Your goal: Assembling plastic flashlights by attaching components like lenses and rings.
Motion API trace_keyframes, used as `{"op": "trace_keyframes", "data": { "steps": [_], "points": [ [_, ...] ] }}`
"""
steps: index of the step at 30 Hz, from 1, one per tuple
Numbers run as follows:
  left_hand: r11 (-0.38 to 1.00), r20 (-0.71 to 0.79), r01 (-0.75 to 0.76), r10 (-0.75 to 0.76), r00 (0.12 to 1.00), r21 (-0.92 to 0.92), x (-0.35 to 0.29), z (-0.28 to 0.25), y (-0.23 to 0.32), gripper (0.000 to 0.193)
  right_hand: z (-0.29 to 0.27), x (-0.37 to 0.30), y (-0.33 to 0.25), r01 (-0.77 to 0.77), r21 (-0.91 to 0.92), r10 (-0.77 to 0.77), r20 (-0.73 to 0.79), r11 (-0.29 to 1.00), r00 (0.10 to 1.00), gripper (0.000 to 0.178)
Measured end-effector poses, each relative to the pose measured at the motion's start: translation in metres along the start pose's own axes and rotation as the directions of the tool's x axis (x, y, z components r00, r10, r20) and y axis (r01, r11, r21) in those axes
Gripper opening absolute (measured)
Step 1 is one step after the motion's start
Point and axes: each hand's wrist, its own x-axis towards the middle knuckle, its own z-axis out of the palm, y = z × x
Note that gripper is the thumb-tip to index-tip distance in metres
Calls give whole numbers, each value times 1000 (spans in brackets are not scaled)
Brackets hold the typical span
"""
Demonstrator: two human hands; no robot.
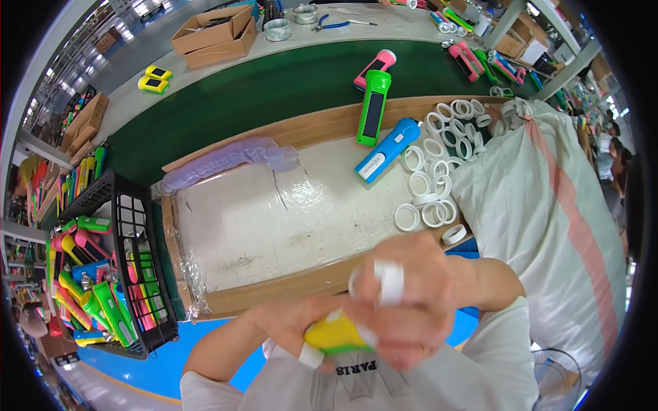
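Close to my body, my left hand (pixel 291 322) is wrapped round a yellow flashlight (pixel 336 334) with a green strip on its lower edge. My right hand (pixel 418 298) closes over the other end of it, its fingers curled and smeared by motion. That end is mostly hidden under the fingers; a bit of white shows there. White bands (pixel 391 283) sit round fingers of both hands. Nearest ahead lie a blue flashlight (pixel 388 149), a green flashlight (pixel 374 108) and a heap of white plastic rings (pixel 432 181) on the right.
A cardboard-edged white work surface (pixel 274 233) lies ahead, with a roll of clear plastic sleeves (pixel 229 163) at its far edge. Beyond runs a green belt (pixel 274 89). A black crate (pixel 133 240) of flashlights stands left; a big white sack (pixel 541 226) bulges at right.
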Motion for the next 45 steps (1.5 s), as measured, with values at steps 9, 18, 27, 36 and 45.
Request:
{"op": "trace_keyframes", "data": {
  "steps": [9, 18, 27, 36, 45],
  "points": [
    [36, -659, 706, -325, 678, 708, 44, -49, -3, 50, 28, -79, 123, -814, 113, 821, -116, 570, 559, 24],
    [-8, -682, 682, -28, 731, 731, 36, -34, -24, 65, 19, -63, 101, -864, 281, 906, -70, 419, 417, 32],
    [942, -4, 245, -253, 968, -231, -13, -7, -17, 78, 3, -15, 11, 34, 11, -35, 101, 999, 994, 23],
    [798, -553, 563, -574, 604, -214, 2, -39, 0, 62, -3, -20, 60, -842, 53, 829, 153, 537, 538, 44],
    [875, -423, 366, -476, 771, -317, -5, -64, -40, 68, 7, -42, 92, -545, 696, 559, 246, 467, 792, 27]
  ]
}}
